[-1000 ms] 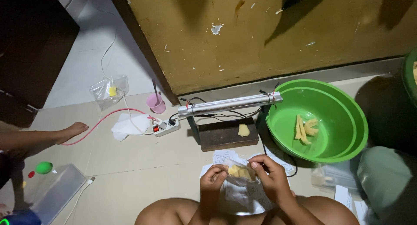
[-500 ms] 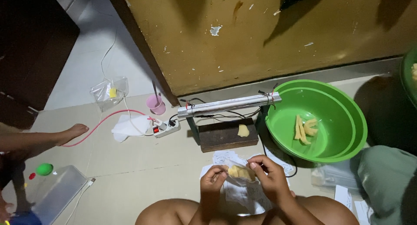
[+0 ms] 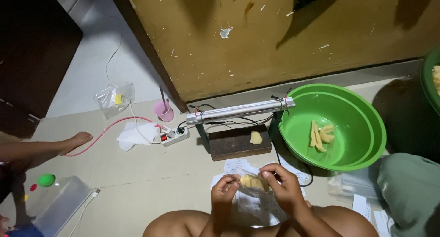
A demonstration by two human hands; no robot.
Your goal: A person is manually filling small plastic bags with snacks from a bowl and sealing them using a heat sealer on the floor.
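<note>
- Two hands hold one small clear plastic bag (image 3: 253, 184) low in the middle of the view, just above the person's bare knees.
- The left hand (image 3: 224, 190) pinches the left edge of the bag between thumb and fingertips, with the fingers curled in.
- The right hand (image 3: 285, 186) is closed on the right edge of the bag in the same way, thumb against the first fingers.
- Inside the bag are pale yellow snack pieces (image 3: 250, 180), between the two hands.
- Under the hands, printed paper sheets (image 3: 238, 166) lie on the floor.
- Just behind the paper stands a dark wooden block (image 3: 231, 145) with one yellow piece (image 3: 255, 137) on top of it.
- A silver metal bar (image 3: 240, 110) with thin wires runs above the block, on a short post.
- A green bowl (image 3: 362, 122) is to the right of the block, and some yellow strips (image 3: 320, 135) lie in it.
- A white power strip (image 3: 173, 135) with a red cable lies left of the block, near a white cloth (image 3: 133, 135) and a pink cup (image 3: 164, 108).
- Another person's bare foot (image 3: 75, 140) rests on the floor at the far left, well apart from the hands.
- A clear plastic box (image 3: 62, 202) lies at the lower left, with a green ball (image 3: 46, 179) just beside it.
</note>
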